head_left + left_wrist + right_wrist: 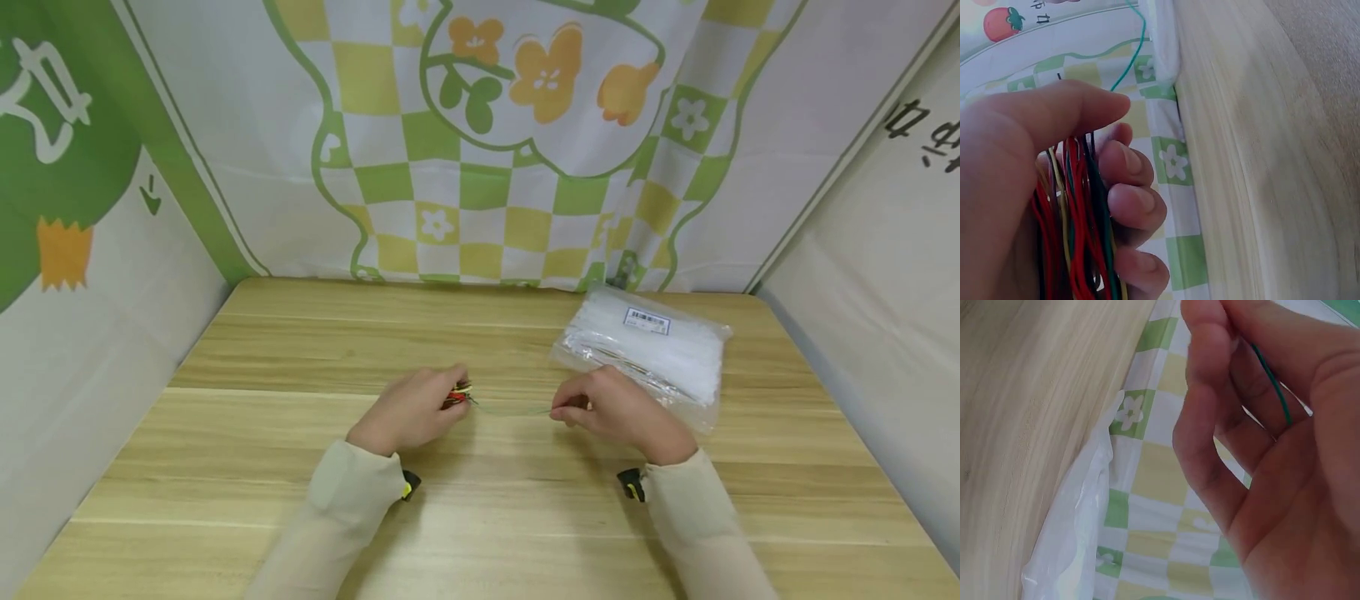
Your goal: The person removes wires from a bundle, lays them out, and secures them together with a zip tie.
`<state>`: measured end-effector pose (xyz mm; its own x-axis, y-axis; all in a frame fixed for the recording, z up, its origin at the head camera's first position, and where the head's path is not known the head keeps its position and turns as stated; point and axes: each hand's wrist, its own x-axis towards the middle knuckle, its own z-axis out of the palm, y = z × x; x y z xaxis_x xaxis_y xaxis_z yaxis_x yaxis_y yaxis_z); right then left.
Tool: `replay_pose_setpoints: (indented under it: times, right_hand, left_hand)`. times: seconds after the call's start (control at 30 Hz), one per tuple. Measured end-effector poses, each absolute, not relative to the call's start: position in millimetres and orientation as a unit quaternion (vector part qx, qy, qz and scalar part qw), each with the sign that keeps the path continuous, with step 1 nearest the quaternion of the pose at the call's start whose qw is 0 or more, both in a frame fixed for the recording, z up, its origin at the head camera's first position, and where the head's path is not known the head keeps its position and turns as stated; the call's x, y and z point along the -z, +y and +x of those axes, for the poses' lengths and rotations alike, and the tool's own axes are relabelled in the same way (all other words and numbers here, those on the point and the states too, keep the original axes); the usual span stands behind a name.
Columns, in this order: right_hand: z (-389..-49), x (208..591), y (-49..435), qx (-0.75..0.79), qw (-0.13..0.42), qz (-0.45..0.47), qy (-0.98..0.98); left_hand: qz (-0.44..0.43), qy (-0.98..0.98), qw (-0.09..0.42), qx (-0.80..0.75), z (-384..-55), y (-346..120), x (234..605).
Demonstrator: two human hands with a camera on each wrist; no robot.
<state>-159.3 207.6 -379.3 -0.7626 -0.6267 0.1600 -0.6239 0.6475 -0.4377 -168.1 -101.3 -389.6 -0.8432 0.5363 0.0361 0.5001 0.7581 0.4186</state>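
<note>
My left hand (pixel 412 410) grips a bundle of thin wires (pixel 1079 231) in red, green, yellow and black, its fingers curled round them. One green wire (pixel 1138 53) leads out of the bundle past the thumb. Across the gap between the hands this wire sags slightly above the table. Its other end is pinched between thumb and fingertips of my right hand (pixel 618 408), and a short green piece (pixel 1272 381) shows inside that palm. The clear plastic bag (pixel 652 346) lies just behind the right hand.
The bag holds white contents and bears a barcode label (pixel 647 321); it lies toward the back right of the wooden table (pixel 495 517). A patterned curtain (pixel 480 183) hangs at the table's back edge, with printed cloth walls (pixel 135 350) on both sides.
</note>
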Motion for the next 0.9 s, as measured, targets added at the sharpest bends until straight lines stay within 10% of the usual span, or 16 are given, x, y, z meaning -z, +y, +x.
replay_pose_setpoints:
  times: [0.9]
  right_hand:
    - [-158, 372, 219, 0.182, -0.101, -0.294, 0.933]
  left_hand:
    - [0.350, 0.906, 0.071, -0.229, -176, -106, 396]
